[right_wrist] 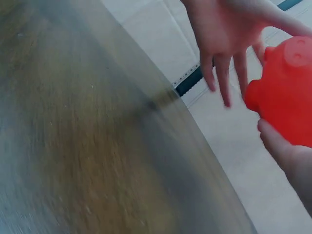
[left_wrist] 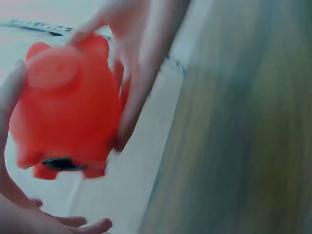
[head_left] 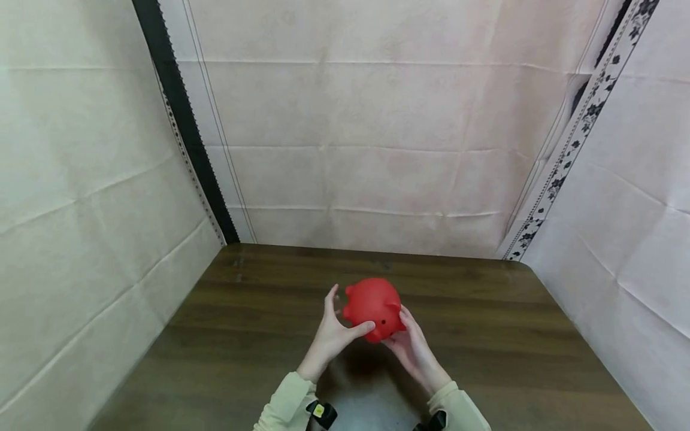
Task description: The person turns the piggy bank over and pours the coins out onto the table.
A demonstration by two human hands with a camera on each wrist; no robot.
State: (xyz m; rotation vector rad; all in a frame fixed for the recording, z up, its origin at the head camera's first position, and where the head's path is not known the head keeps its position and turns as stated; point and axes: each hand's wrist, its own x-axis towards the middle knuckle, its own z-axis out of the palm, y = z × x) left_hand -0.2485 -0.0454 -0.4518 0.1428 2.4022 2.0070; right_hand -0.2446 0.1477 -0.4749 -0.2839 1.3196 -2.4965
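Observation:
A red piggy bank (head_left: 374, 306) is held above the dark wooden table (head_left: 242, 323), between both hands. My right hand (head_left: 414, 347) cups it from below and from the right, fingers wrapped against its side. My left hand (head_left: 333, 326) is on its left: the thumb lies across the pig's lower front and the straight fingers stand slightly apart from it. The blurred left wrist view shows the piggy bank (left_wrist: 63, 107) snout-on, with a dark plug underneath and the right hand (left_wrist: 139, 73) behind it. The right wrist view catches the piggy bank (right_wrist: 287, 97) beside the left hand (right_wrist: 222, 44), whose fingers are spread.
Pale paper-covered walls (head_left: 377, 149) close in the table at the back and on both sides. A black strip (head_left: 183, 131) runs down the left corner and a floral-patterned strip (head_left: 566, 155) down the right one. Both sleeves are light green.

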